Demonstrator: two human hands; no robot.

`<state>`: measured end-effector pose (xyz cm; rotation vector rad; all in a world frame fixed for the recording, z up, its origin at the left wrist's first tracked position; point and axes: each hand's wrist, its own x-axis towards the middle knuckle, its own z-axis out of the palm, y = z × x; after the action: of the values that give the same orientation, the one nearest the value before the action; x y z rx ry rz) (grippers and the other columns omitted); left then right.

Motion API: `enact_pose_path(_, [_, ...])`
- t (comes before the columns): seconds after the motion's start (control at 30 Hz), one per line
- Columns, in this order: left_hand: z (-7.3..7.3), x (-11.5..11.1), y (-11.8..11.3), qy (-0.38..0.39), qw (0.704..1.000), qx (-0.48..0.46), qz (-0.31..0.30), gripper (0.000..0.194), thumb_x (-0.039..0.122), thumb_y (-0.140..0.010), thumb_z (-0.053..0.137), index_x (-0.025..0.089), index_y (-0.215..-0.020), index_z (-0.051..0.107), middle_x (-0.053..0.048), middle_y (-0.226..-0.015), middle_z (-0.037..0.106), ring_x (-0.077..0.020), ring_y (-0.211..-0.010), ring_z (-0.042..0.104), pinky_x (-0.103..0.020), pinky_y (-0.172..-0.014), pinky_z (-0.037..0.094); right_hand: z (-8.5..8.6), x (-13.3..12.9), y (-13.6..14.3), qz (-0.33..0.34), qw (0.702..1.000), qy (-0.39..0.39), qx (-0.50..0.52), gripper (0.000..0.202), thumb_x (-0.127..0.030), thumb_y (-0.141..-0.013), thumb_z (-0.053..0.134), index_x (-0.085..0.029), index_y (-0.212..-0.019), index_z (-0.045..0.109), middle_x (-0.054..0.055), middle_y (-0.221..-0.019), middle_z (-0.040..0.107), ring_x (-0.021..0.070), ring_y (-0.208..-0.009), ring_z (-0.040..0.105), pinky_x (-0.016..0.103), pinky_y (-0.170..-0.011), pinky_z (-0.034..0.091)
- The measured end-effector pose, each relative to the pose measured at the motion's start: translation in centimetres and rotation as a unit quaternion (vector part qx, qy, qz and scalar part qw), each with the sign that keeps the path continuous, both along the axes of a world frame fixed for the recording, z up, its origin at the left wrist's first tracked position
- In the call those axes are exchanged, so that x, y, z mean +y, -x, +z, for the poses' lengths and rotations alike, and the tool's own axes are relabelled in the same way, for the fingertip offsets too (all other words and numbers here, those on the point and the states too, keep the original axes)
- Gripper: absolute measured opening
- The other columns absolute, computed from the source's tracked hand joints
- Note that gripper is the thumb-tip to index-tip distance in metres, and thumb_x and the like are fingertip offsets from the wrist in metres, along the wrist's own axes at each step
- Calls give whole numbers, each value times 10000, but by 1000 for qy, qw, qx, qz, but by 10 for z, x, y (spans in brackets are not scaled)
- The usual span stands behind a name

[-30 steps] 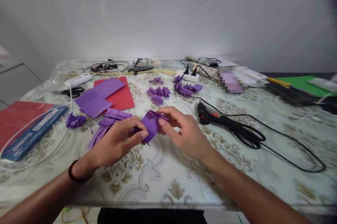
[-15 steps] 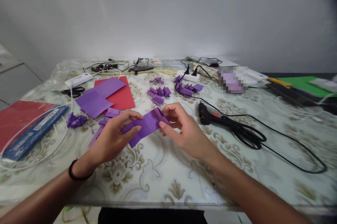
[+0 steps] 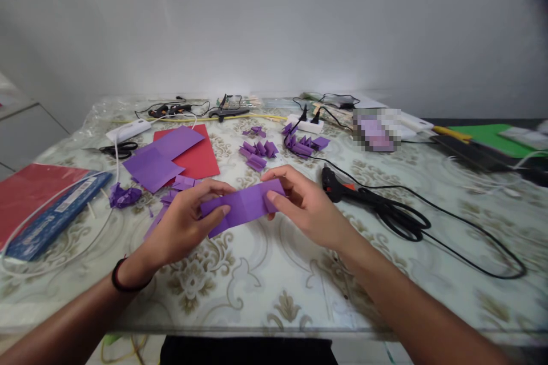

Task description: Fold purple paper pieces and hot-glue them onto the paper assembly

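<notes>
"What's the setting?"
"A floral-patterned table [image 3: 291, 279] before a pale wall [image 3: 274, 33]."
"And the pose?"
"Left hand [image 3: 186, 222] and right hand [image 3: 310, 211] pinch opposite ends of a purple paper strip [image 3: 246, 206], above the table."

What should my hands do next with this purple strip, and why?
Perhaps bring the right hand toward the left hand, folding the purple strip along the crease near its middle: the hands grip opposite ends, and the strip spans between them.
</notes>
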<state>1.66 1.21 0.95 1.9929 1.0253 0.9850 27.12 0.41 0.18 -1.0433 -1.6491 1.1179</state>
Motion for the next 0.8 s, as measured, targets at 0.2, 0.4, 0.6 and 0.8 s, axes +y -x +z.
enact_pose_path(0.2, [-3, 1, 2, 24, 999, -16, -21, 171, 235, -964, 688, 223, -1133, 664, -52, -1143, 723, -216, -1072, 714, -326, -927, 580, -1, 2, -1, -6, 999, 28, 34, 308, -317, -980, 647, -233, -1262, 557, 1, -895, 716, 157, -691, 688, 304, -691, 565])
enact_pose_path(0.4, [-5, 0, -2, 124, 987, 9, -100, 277, 315, -1001, 676, 209, -1250, 617, -54, -1090, 725, -198, -984, 705, -334, -897, 572, 2, -8, 11, 15, 992, -51, -119, 338, -205, -939, 680, -260, -1272, 658, -19, -859, 773, 160, -744, 657, 288, -715, 460])
enact_pose_path(0.6, [-6, -2, -4, 159, 977, -48, -133, 64, 245, -996, 716, 193, -967, 693, 9, -885, 685, -120, -818, 636, -230, -763, 515, 5, -13, 16, 52, 998, -22, -35, 309, -306, -981, 677, -250, -1283, 636, -52, -744, 631, 141, -680, 563, 278, -669, 422])
enact_pose_path(0.8, [-9, -5, -2, 103, 975, -161, -110, 241, 209, -995, 747, 308, -1191, 649, 27, -1071, 659, -90, -830, 656, -184, -701, 513, 2, -8, 14, 32, 993, 40, 107, 314, -287, -981, 697, -256, -1264, 564, -69, -733, 615, 145, -702, 670, 275, -681, 492])
